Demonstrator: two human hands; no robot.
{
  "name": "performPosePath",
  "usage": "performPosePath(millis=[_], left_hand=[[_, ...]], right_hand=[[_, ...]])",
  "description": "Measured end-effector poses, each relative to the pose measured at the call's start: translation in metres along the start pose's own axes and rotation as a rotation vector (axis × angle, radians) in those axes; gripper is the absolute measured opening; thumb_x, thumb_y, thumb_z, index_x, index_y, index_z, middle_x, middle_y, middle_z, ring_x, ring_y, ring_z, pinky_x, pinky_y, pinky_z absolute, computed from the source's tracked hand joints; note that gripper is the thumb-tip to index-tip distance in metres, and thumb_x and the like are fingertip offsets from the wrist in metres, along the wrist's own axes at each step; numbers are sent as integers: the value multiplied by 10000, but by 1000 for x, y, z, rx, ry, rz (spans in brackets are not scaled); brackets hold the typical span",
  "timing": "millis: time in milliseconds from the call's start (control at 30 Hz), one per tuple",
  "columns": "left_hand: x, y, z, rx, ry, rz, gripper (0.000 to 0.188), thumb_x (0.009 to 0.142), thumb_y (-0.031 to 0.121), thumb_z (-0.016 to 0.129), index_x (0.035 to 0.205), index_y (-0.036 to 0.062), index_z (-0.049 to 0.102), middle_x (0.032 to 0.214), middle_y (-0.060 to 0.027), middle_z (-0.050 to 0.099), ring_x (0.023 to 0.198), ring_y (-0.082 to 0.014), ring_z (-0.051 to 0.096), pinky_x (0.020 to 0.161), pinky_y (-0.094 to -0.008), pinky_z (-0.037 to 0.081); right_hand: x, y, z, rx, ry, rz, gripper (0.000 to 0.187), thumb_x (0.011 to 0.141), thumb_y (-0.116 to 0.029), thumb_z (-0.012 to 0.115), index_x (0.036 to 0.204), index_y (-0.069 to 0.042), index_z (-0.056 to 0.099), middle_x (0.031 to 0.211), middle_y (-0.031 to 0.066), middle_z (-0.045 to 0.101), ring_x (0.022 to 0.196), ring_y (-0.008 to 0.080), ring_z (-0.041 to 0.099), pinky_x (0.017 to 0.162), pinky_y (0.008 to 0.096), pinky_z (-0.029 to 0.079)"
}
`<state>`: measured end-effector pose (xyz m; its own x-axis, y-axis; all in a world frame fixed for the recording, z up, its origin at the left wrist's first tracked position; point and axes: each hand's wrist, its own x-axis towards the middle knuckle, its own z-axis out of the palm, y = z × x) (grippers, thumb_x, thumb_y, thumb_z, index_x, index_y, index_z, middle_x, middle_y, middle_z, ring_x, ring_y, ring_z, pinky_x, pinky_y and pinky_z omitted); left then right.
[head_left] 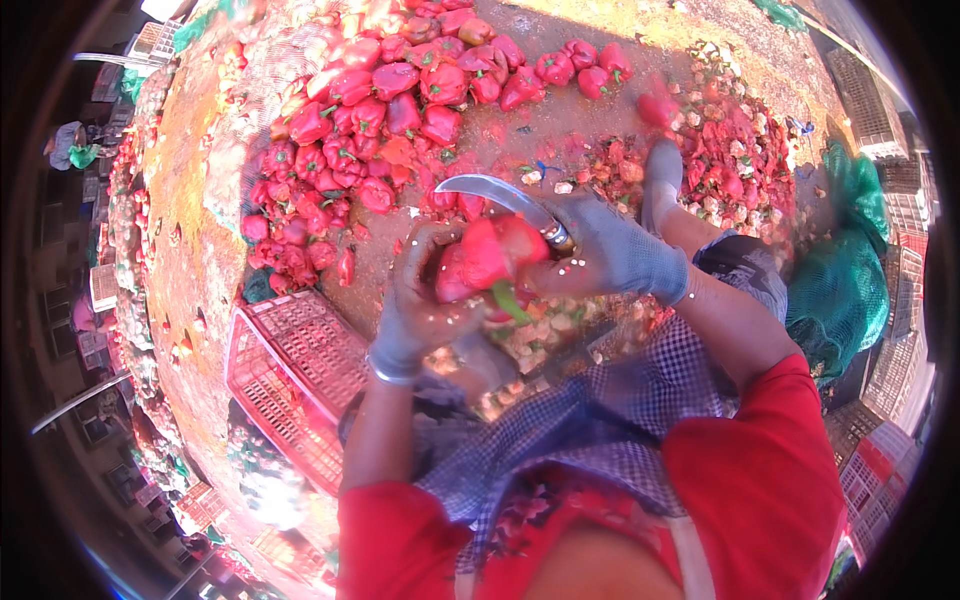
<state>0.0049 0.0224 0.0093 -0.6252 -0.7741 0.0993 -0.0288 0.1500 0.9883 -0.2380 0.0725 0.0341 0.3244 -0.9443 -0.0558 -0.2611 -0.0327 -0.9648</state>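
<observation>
Holding a red pepper (480, 262) in the gloved left hand (410, 295), curled round its left side; grasping a curved knife (500, 190) in the gloved right hand (610, 250), right of the pepper, blade along its far side. Facing a pepper heap (404, 115) beyond and left of the pepper.
</observation>
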Motion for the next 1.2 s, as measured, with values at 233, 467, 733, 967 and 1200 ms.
performPosePath(millis=[233, 467, 733, 967, 1200], left_hand=[[1, 3, -5, -58, -41, -2, 686, 676, 106, 833, 1259, -24, 495, 1197, -115, 560, 1149, -202, 550, 1019, -362, 434], [1, 4, -5, -99, -22, -60, 669, 674, 75, 815, 1257, -39, 506, 1185, -104, 575, 1132, -193, 557, 1016, -363, 433], [-2, 15, -10, -256, 40, -255, 743, 702, 219, 752, 1319, -55, 442, 1225, -129, 578, 1121, -234, 602, 958, -371, 498], [-6, 9, -10, -673, 133, -284, 428, 848, 179, 612, 1204, -52, 559, 1100, -121, 638, 1040, -212, 613, 936, -356, 484], [-11, -28, -19, -773, 159, -89, 225, 950, 143, 514, 1084, -12, 605, 987, -58, 610, 911, -135, 573, 877, -312, 478]], right_hand=[[-4, 8, -1, 151, 44, -59, 571, 768, -238, 731, 1245, 3, 530, 981, 167, 657, 861, 213, 650, 769, 344, 523], [2, 25, -1, 254, 63, 46, 580, 758, -266, 794, 1219, -8, 555, 981, 163, 660, 873, 243, 639, 801, 374, 496], [1, 39, 2, 548, -19, 280, 620, 815, -302, 776, 1269, 14, 497, 1185, 172, 637, 1057, 231, 619, 833, 401, 496], [17, 80, -2, -386, 74, -782, 346, 941, -296, 568, 1231, -108, 564, 1151, 124, 671, 929, 265, 683, 947, 491, 383], [27, 62, 9, -378, 105, -712, 396, 808, -207, 658, 1177, -81, 580, 987, 103, 691, 789, 216, 681, 820, 425, 471]])
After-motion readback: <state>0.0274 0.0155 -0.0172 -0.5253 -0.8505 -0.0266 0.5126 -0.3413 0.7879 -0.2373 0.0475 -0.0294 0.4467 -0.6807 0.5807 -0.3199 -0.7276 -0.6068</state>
